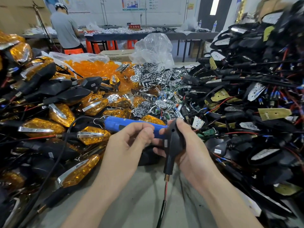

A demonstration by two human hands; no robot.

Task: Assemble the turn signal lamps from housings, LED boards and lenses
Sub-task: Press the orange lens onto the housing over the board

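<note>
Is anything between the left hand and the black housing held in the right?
Nothing visible. The left hand, fingers curled, sits right beside the black housing, which the right hand grips. The blue screwdriver lies behind both on the pile, not between them.

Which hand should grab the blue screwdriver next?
Left, likely: the left hand sits just in front of the blue screwdriver, whereas the right hand is wrapped round the black housing.
</note>
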